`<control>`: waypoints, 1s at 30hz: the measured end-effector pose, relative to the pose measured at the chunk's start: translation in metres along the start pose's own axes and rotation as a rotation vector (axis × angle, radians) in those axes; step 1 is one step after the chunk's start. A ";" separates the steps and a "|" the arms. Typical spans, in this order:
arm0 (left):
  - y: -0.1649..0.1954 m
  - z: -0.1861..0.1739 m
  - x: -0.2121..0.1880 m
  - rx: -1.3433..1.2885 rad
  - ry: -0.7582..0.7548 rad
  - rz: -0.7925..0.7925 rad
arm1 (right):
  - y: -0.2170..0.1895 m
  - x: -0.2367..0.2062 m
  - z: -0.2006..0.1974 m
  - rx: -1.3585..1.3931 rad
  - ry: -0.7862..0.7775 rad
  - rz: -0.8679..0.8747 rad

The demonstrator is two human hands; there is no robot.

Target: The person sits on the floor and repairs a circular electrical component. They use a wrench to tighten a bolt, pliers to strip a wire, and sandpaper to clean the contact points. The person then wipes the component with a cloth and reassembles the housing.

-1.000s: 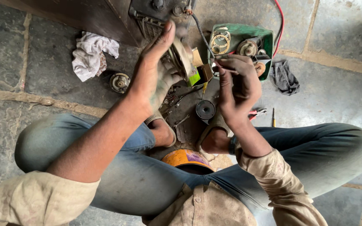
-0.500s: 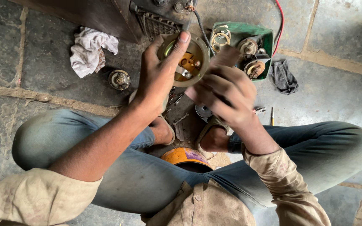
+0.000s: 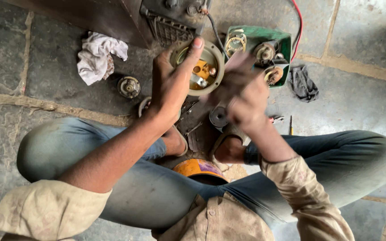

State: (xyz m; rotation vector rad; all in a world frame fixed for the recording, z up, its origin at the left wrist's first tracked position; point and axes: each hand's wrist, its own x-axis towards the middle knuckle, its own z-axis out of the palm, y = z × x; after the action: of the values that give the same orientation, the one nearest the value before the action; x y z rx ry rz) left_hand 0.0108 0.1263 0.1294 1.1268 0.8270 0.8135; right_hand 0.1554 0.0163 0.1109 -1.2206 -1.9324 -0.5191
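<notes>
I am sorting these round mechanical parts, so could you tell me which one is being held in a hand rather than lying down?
The round cream-rimmed part with the yellow centre, gripped by the left hand. The others lie in the green tray or on the stone floor.

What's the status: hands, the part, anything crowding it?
Left hand grips round housing, open face up. Right hand beside it, blurred, grip unclear. Green tray of parts close behind, loose tools under the hands.
</notes>
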 end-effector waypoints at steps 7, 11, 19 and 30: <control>-0.005 -0.004 0.003 0.055 -0.026 0.027 | -0.005 0.000 -0.004 0.000 -0.011 0.080; -0.010 -0.007 0.008 0.107 -0.037 0.075 | -0.002 0.004 0.002 -0.018 -0.016 0.004; -0.002 -0.019 0.010 -0.083 -0.135 -0.204 | 0.025 -0.028 -0.004 0.357 0.023 0.924; 0.021 -0.026 -0.002 -0.445 -0.212 -0.434 | 0.136 -0.178 0.062 -0.054 -0.214 1.364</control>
State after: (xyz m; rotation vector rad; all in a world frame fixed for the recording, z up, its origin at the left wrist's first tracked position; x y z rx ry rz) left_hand -0.0161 0.1402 0.1445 0.5947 0.6382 0.4702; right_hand 0.2934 0.0193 -0.0755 -2.2832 -0.8242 0.2999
